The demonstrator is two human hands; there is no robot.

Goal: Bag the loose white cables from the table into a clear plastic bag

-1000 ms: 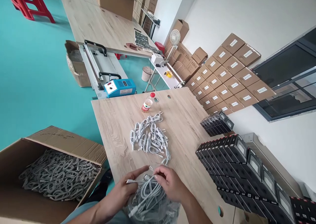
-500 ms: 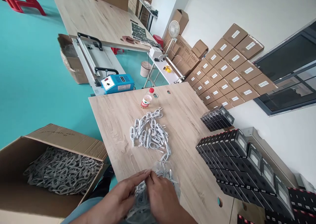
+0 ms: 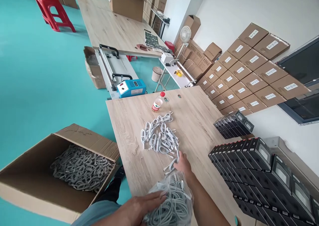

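The left hand (image 3: 141,208) spreads its fingers flat, steadying a bagged cable bundle (image 3: 175,201); the right hand's (image 3: 183,163) fingers touch a loose white cable (image 3: 170,166), grip unclear.

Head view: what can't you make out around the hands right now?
Right hand: it covers the end of the cable, so any grip is unclear.
Bag: the bottom edge cuts it off, and the left hand covers part of it.
Cable pile: plug ends too small to identify.
Carton labels: too small to read.
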